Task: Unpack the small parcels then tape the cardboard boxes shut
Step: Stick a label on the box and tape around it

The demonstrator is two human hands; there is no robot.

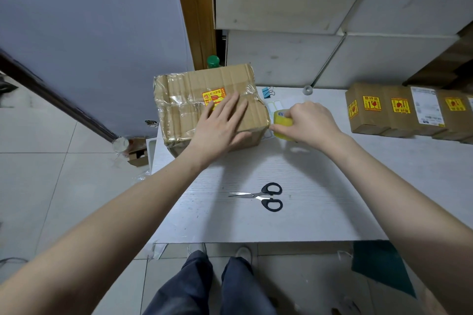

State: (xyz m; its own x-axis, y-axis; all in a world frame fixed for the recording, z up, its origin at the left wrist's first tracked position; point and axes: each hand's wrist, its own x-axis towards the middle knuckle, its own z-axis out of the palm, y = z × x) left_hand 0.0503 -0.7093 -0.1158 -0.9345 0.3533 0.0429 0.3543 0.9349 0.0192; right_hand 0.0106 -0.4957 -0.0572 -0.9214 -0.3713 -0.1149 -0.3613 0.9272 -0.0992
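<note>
Dim, cool light, soft shadows, sharp focus, edges bowed

Green bottle cap [213, 61] behind, blue binder clip [267, 91] on table [320, 199].

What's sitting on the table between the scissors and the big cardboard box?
Nothing: in the head view, the white table is bare between the scissors and the cardboard box. The left hand presses on the box, and its forearm crosses just beside that stretch.

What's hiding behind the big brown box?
A green bottle cap pokes up behind the cardboard box. The box covers the rest of the bottle, so what it holds cannot be seen.
</note>
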